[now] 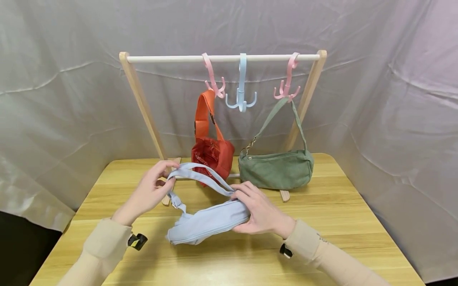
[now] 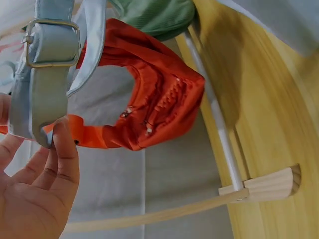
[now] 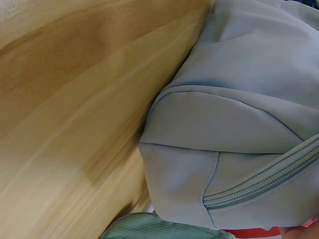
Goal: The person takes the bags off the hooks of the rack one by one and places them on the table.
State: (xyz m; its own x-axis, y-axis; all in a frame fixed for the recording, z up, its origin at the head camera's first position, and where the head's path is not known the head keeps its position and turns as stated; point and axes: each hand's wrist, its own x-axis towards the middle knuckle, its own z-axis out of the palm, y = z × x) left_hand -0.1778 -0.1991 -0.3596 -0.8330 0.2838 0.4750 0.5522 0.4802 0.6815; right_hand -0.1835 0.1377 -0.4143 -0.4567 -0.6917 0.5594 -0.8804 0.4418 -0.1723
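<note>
A pale blue bag [image 1: 211,223] is held above the table between both hands. My left hand [image 1: 152,190] pinches its strap [image 1: 200,174] between thumb and fingers; the strap's metal buckle [image 2: 52,43] shows close up in the left wrist view. My right hand [image 1: 259,208] grips the bag's right end, fingers on top and thumb below. In the right wrist view the bag's zipper [image 3: 264,174] runs along its side, and only a bit of that hand shows at the lower right corner. Behind the bag, a red bag [image 1: 223,157] hangs by its orange strap.
A rack with a white bar [image 1: 164,59] and wooden legs stands at the back of the table [image 1: 340,238]. Two pink hooks [image 1: 214,81] [image 1: 289,75] and a light blue hook [image 1: 241,79] hang from it. A green bag [image 1: 277,171] hangs from the right pink hook.
</note>
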